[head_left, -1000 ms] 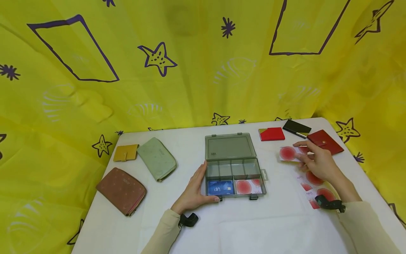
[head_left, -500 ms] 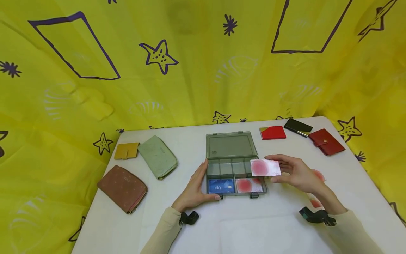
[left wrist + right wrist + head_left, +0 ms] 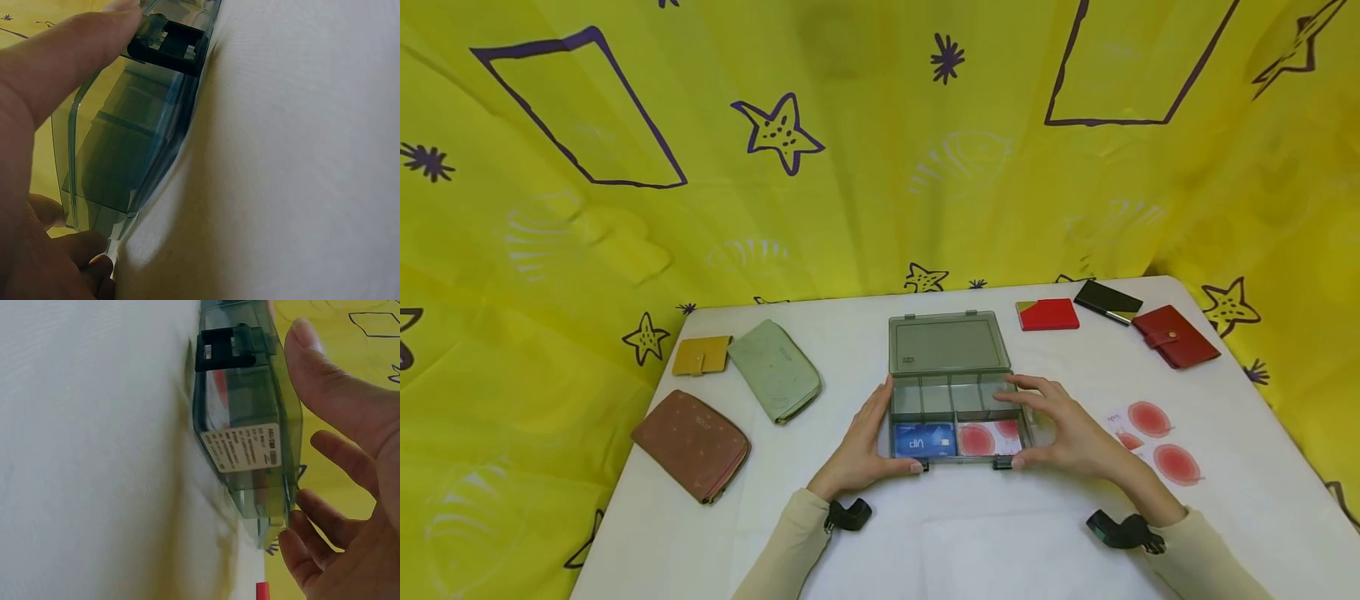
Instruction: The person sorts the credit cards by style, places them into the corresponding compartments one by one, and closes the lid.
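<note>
A grey-green clear plastic compartment box (image 3: pixel 955 414) lies with its lid (image 3: pixel 949 344) folded back. A blue VIP card (image 3: pixel 923 440) fills the front left compartment, and a white card with red circles (image 3: pixel 977 440) lies in the front right one. My left hand (image 3: pixel 859 446) holds the box's left side, thumb at the front edge by a black latch (image 3: pixel 169 45) and fingers along the side wall. My right hand (image 3: pixel 1067 429) is spread at the right side with nothing in it. Its fingers reach over the back right compartment; its thumb is near the right latch (image 3: pixel 226 347).
Loose red-circle cards (image 3: pixel 1177 464) lie to the right. Behind them are a red card holder (image 3: pixel 1051 314), a black case (image 3: pixel 1107 301) and a dark red wallet (image 3: pixel 1177 337). Yellow (image 3: pixel 702 356), green (image 3: pixel 777 371) and brown (image 3: pixel 692 446) wallets lie at left.
My right hand picked up a red-circle card, carried it left to the box and let it go over the front right compartment. My left hand stayed on the box.
</note>
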`<state>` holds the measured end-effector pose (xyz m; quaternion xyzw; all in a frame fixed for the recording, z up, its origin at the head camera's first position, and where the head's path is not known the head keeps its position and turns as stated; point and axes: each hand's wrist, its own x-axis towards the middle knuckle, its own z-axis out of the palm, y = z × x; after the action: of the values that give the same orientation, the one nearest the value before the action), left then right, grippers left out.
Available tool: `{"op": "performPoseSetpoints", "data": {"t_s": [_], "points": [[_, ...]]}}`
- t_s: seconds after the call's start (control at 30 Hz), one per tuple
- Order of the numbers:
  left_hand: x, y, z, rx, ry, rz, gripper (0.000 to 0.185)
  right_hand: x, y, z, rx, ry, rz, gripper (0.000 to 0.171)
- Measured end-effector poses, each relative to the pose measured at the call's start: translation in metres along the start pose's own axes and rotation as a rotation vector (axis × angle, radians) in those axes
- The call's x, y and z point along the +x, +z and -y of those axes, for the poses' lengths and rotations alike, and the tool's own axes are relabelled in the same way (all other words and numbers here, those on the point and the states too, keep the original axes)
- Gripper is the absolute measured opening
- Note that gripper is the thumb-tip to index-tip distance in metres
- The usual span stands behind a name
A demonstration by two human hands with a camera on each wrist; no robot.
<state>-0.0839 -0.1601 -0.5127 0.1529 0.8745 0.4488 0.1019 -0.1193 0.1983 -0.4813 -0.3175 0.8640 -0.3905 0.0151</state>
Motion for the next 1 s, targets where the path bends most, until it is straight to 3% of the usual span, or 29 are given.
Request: {"op": "performPoseSetpoints", "data": {"t_s": [0.23, 0.47, 0.6, 0.77, 1.0], "points": [[0.0, 0.001, 0.0, 0.005, 0.002, -0.005, 0.134, -0.011, -0.04, -0.007, -0.048, 0.134, -0.006, 0.084], [-0.002, 0.001, -0.001, 0.001, -0.005, -0.009, 0.132, -0.041, -0.103, -0.047, -0.169, 0.288, -0.001, 0.078], [-0.002, 0.001, -0.001, 0.004, -0.005, -0.013, 0.132, -0.058, -0.127, -0.074, -0.208, 0.381, 0.034, 0.075], [-0.001, 0.001, -0.001, -0.004, 0.005, -0.007, 0.133, -0.074, -0.135, -0.098, -0.259, 0.419, 0.067, 0.068], [0.0, 0.001, -0.002, 0.004, -0.007, 0.003, 0.132, -0.08, -0.129, -0.107, -0.242, 0.417, 0.095, 0.054]]}}
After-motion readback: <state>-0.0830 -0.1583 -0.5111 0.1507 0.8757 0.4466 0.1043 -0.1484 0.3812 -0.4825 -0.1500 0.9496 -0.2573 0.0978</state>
